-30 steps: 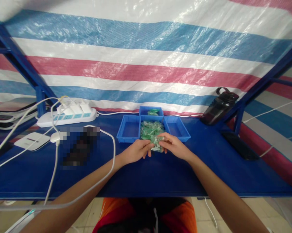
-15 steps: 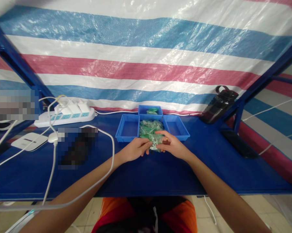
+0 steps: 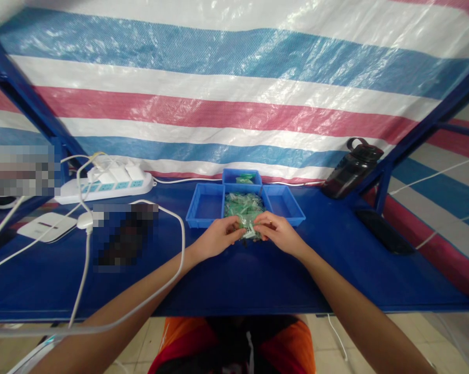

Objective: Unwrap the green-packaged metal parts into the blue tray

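Clear packet (image 3: 249, 222) pinched from nine and three o'clock

The left grip (image 3: 216, 239) clamps the packet's nine o'clock side between thumb and fingers, and the right grip (image 3: 283, 235) has thumb and fingertips together on its three o'clock side. Between them the packet is at the near, six o'clock end of the middle bin (image 3: 266, 200); whether its underside touches the heap of packets (image 3: 238, 201) there is hidden. It looks thin, light and soft with a glossy film, so it should crease easily and may slip a little. The pale and green bits showing through could be stiffer or brittle, though they are too small to make out; a gentle hold on opposite margins would suit best. Its broad face turns up toward the wearer. Fingers cover both sides, so the long axis is uncertain; it may run roughly from twelve to six, with no distinct front end. Farther out, the left tray (image 3: 205, 205) adjoins the bin at nine o'clock, the right tray (image 3: 283, 203) at three, and the back tray (image 3: 230, 176), bearing some green packets (image 3: 245, 178), at twelve. All rest on the blue tabletop (image 3: 238, 283), with a dark bottle (image 3: 350, 172) at two and a white power strip (image 3: 73, 195) at ten
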A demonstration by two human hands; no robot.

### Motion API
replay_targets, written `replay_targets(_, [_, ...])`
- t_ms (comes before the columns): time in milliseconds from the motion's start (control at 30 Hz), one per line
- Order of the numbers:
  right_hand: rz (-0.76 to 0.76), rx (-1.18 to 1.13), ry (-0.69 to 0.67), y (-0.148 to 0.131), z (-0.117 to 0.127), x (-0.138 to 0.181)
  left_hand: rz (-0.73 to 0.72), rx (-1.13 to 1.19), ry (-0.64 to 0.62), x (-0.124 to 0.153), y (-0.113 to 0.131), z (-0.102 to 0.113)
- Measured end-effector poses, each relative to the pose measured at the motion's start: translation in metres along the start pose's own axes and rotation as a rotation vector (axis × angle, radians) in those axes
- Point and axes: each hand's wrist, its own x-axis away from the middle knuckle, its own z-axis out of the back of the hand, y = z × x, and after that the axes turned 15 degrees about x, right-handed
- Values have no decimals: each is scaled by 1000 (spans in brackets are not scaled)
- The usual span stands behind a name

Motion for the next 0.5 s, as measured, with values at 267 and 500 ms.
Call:
replay_targets(267, [0, 82, -24, -4, 1, 3, -3, -11, -21, 1, 2, 1])
replay_targets(500, [27, 65, -58, -8, 2, 5, -45, -57, -22, 2, 8, 1])
